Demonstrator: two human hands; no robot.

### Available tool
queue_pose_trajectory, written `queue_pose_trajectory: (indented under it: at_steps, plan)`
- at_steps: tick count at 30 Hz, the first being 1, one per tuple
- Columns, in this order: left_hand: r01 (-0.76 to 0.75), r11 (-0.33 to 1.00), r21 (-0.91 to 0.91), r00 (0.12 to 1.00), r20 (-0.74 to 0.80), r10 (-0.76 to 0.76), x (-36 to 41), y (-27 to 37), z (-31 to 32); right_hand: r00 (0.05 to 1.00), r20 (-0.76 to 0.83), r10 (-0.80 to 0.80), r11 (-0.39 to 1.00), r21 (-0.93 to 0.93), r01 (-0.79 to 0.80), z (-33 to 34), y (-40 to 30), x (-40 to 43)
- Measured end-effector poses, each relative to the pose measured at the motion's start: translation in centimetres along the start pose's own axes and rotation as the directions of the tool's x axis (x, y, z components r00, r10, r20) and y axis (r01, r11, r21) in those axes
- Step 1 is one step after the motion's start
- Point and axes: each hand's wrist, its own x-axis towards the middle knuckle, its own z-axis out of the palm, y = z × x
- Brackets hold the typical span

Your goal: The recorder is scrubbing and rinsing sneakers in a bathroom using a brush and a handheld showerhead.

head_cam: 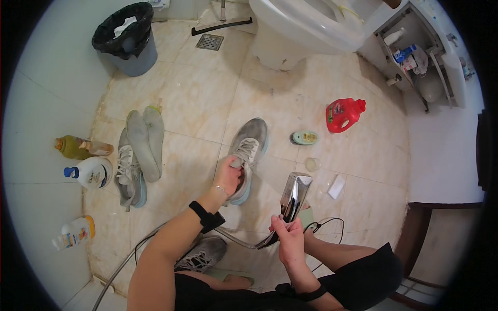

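A grey lace-up sneaker [253,134] lies on the tiled floor before me, its toe pointing away. My left hand [228,177] grips it at the tongue and opening, fingers partly hidden inside the shoe. In my right hand [290,237] is the handle of a chrome hand shower [297,188], its head tilted up to the right of the shoe. No water spray is plain to see. From the handle's lower end a metal hose [237,239] runs left beneath my left forearm. Right of the sneaker lie a green scrubbing brush [305,137] and a white bar [336,186], perhaps soap.
Another sneaker [128,167] with two insoles [146,140] lies left, beside several bottles [93,171]. A dark sneaker [204,252] sits near my feet. Farther off are a red detergent jug [342,112], a toilet [280,46], a bin [136,62], a floor drain [210,42] and a squeegee [221,26].
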Motion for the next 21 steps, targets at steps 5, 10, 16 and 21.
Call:
queue_pose_trajectory:
  at_steps: [5, 10, 16, 21]
  plan:
    - [-0.121, 0.975, -0.188, 0.977, 0.149, 0.150, -1.2, 3.0, -0.4, 0.991, 0.123, 0.047, 0.996, -0.077, -0.038, 0.5, 0.5, -0.1]
    - [-0.096, 0.979, 0.182, 0.994, 0.075, 0.083, -2.6, 5.2, -3.2, 0.969, 0.227, 0.096, 0.982, -0.182, -0.055, 1.8, 0.4, -0.7]
    - [-0.132, 0.975, 0.176, 0.991, 0.022, 0.130, -3.2, 6.3, -5.7, 0.984, 0.168, -0.059, 0.988, -0.131, 0.082, 2.4, -0.1, -0.7]
    - [-0.136, 0.965, 0.226, 0.987, -0.048, 0.151, -2.6, 6.9, -7.5, 0.925, 0.323, 0.201, 0.959, -0.258, -0.118, 1.5, 2.1, -0.8]
